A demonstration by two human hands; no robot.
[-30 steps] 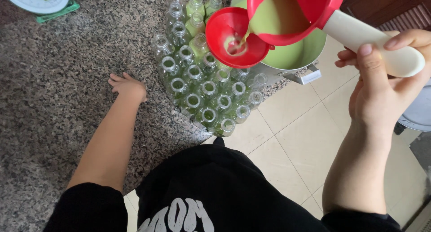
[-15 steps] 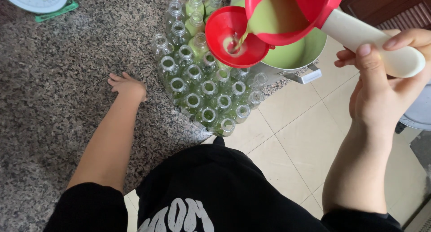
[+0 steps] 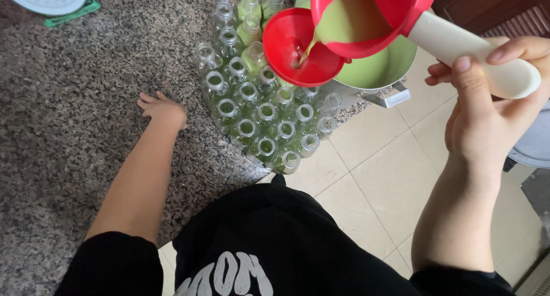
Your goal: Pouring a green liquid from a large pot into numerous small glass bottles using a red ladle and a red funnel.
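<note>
Right hand [image 3: 487, 118] clenches the ladle [image 3: 372, 15] above the funnel [image 3: 301, 52]; left hand [image 3: 163, 108] lies spread on the table [image 3: 69, 118] beside the bottles [image 3: 258, 112].

- We see a speckled stone worktop [image 3: 86, 72], grey and grainy-looking.
- Our scoop [image 3: 366, 15] is glossy red plastic with a smooth cream handle; the funnel [image 3: 286, 41] is the same shiny red.
- The bottles [image 3: 258, 110] look like clear plastic.
- The pot [image 3: 381, 84] is metal.
- The floor tiles [image 3: 378, 175] are smooth and pale.
</note>
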